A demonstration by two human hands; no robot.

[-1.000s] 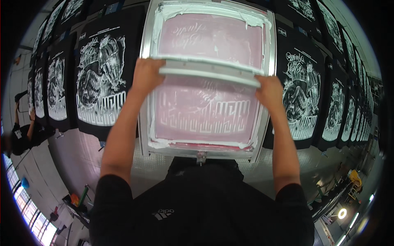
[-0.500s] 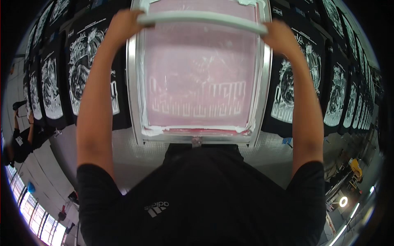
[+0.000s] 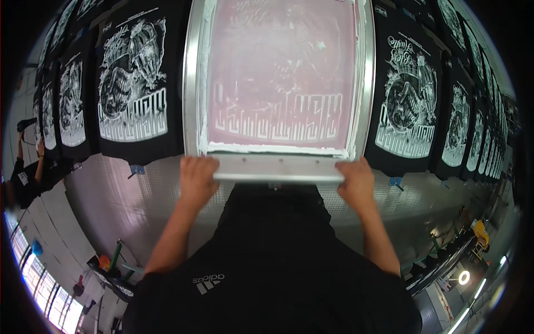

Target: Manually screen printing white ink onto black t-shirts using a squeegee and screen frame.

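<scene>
A screen printing frame (image 3: 191, 89) with silver rails and pinkish mesh (image 3: 278, 72) stands in front of me. White ink shows as lettering and a faint picture through the mesh, and more of it lines the near end. My left hand (image 3: 198, 181) is closed round the left end of the frame's near bar, my right hand (image 3: 357, 182) round its right end. That end looks raised and tilted toward me. Fingers curl over the bar's top; the thumbs are partly hidden. The frame's far end lies outside the picture.
Black T-shirts with white prints lie in rows, one left (image 3: 133, 78) and one right (image 3: 406, 100) of the frame, others beyond. A metal surface (image 3: 150, 195) runs beneath, with a blue clamp (image 3: 395, 182) at its edge. Another person (image 3: 28, 178) works far left.
Both hands have left the pale squeegee at the far end and come back to the frame's near bar. That end now appears lifted. The squeegee has gone out of view.
</scene>
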